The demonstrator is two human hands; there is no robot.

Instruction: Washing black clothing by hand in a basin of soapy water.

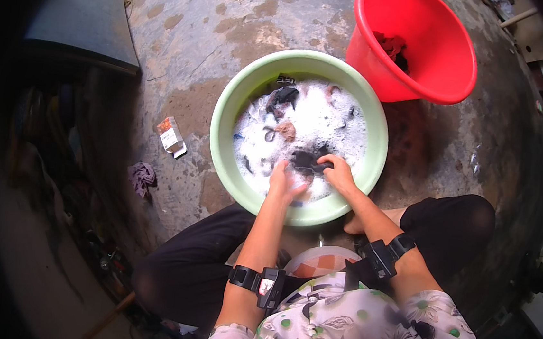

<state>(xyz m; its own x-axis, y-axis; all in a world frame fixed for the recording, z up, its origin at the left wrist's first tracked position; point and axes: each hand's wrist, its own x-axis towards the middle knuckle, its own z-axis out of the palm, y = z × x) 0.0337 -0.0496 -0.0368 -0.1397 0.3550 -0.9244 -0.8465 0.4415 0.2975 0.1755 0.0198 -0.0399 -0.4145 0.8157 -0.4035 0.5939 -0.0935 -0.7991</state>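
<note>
A pale green plastic basin (226, 117) holds sudsy water with dark, brown and white pieces of cloth partly under the foam. My right hand (338, 170), near the basin's lower right, has its thumb and fingers closed on the edge of a dark wet cloth (305, 161). My left hand (283, 180) is in the suds at the near side, just left of that cloth, its thumb and fingers apart. Part of its fingers is blurred or under foam. A brown cloth (285, 130) and another black cloth (285, 96) lie farther back in the foam.
A red plastic bucket (436, 53) with dark red cloth inside stands behind the basin at the right. On the concrete floor (192, 22) at the left lie a small opened carton (171, 136) and a crumpled purple cloth (142, 177). A grey flat-topped object (84, 17) stands at the upper left.
</note>
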